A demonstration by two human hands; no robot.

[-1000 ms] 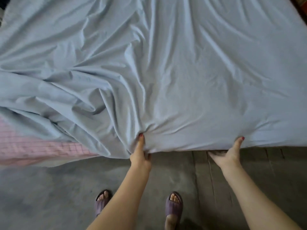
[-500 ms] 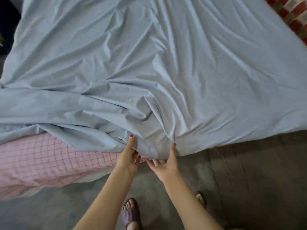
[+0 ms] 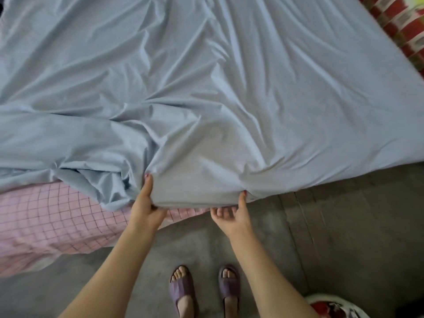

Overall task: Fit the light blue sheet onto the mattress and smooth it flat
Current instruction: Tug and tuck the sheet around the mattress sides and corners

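Note:
The light blue sheet (image 3: 229, 99) covers most of the mattress and lies wrinkled, with thick folds bunched at the near left. The mattress (image 3: 46, 221) shows its pink checked cover at the near left, where the sheet does not reach. My left hand (image 3: 145, 206) grips the sheet's near edge, thumb on top and fingers tucked under the cloth. My right hand (image 3: 231, 214) holds the same edge further right, thumb on top and fingers beneath it, palm up.
Grey concrete floor (image 3: 344, 226) runs along the near side of the bed. My feet in purple slippers (image 3: 204, 288) stand close to the bed. A red patterned cloth (image 3: 403, 21) lies at the far right, and a round red-and-white object (image 3: 337, 306) sits bottom right.
I have shifted left along the bed edge. My hands, close together half a second ago, have spread apart along the sheet's edge, and more of the pink mattress shows at the left.

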